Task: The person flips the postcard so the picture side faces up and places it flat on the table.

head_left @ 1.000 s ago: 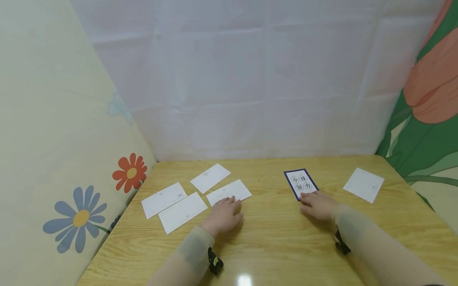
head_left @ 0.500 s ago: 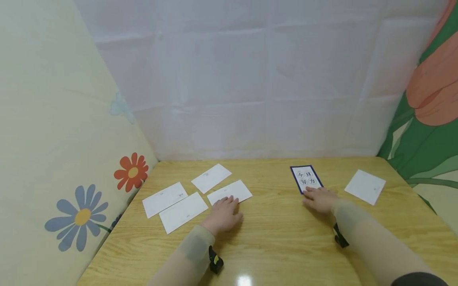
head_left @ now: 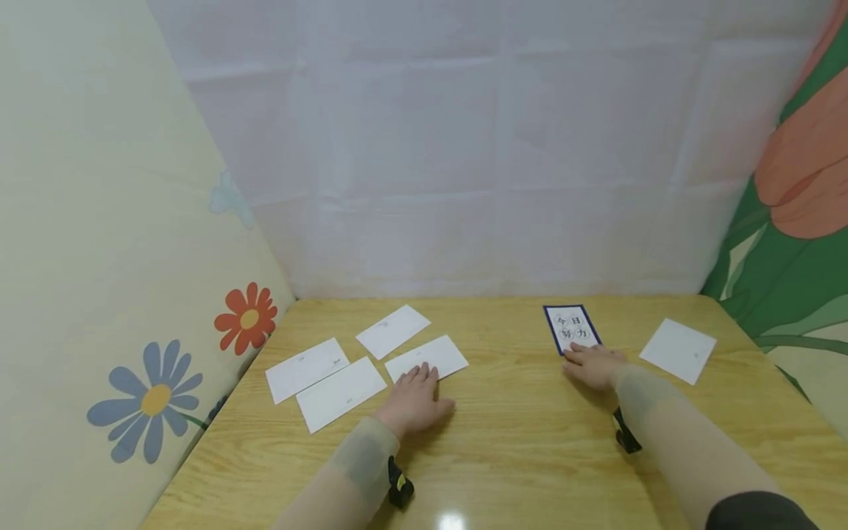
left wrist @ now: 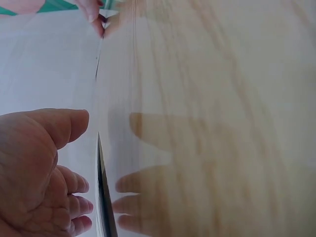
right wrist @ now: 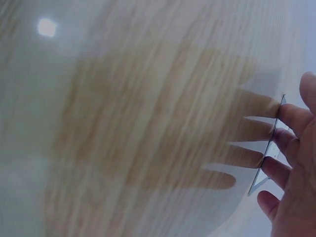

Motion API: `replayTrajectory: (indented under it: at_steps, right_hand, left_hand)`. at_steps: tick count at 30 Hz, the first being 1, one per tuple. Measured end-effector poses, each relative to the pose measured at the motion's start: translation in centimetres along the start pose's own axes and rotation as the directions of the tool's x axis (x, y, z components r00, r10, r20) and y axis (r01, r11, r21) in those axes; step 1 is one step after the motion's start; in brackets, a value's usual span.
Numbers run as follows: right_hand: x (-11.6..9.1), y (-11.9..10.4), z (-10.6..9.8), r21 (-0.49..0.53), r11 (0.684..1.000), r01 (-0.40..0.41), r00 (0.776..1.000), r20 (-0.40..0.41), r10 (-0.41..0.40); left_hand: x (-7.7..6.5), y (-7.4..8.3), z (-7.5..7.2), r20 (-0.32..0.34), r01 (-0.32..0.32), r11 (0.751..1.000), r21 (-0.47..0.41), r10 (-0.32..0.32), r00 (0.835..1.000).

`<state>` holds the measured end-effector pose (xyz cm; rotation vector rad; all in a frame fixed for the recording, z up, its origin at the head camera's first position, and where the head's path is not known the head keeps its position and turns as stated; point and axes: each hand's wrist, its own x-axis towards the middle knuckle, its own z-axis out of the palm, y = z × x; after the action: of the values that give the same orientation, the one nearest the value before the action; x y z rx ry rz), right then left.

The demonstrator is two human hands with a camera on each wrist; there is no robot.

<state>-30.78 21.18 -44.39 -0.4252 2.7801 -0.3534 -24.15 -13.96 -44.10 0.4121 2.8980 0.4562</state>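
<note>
A white card with a blue border and four printed characters (head_left: pixel 571 324) lies flat toward the back right of the table. Fingertips of my right hand (head_left: pixel 594 366) touch its near edge, and in the right wrist view that hand (right wrist: pixel 294 163) has its fingers extended onto the card's edge (right wrist: pixel 256 185). My left hand (head_left: pixel 414 401) hovers or rests over the near edge of a white envelope-like paper (head_left: pixel 430 357); whether it touches, I cannot tell. In the left wrist view the left hand (left wrist: pixel 34 173) has relaxed fingers and holds nothing.
Several other white papers lie at the left, among them a left one (head_left: pixel 306 369), a near one (head_left: pixel 341 394) and a back one (head_left: pixel 393 331). A squarish white paper (head_left: pixel 678 351) is at the right. A white sheet (head_left: pixel 404 162) hangs behind the wooden table (head_left: pixel 510 442).
The blue-bordered card has slid away from me and to the right, with my right hand's fingertips on its near edge. My left hand has hardly moved.
</note>
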Motion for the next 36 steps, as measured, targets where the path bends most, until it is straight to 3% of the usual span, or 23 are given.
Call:
replayTrajectory:
  at_steps: [9, 16, 27, 36]
  right_hand:
    - [0.0, 0.0, -0.2, 0.025, 1.000, -0.014, 1.000, 0.010, 0.014]
    - [-0.2, -0.2, -0.5, 0.032, 0.999, -0.018, 1.000, 0.009, 0.017]
    - [-0.1, -0.2, -0.6, 0.047, 0.998, -0.030, 1.000, 0.004, 0.030]
    - [0.2, -0.2, -0.4, 0.055, 0.998, -0.042, 0.999, 0.000, 0.042]
  left_hand:
    - [-0.1, 0.0, 0.2, 0.030, 0.001, 1.000, -0.007, -0.001, 1.000]
    - [-0.4, 0.5, 0.8, 0.082, -0.069, 0.997, -0.024, 0.071, 0.994]
    - [-1.6, 2.4, 1.3, 0.159, -0.171, 0.985, 0.015, 0.166, 0.973]
    - [-3.1, 3.7, 1.4, 0.236, -0.236, 0.971, 0.028, 0.223, 0.946]
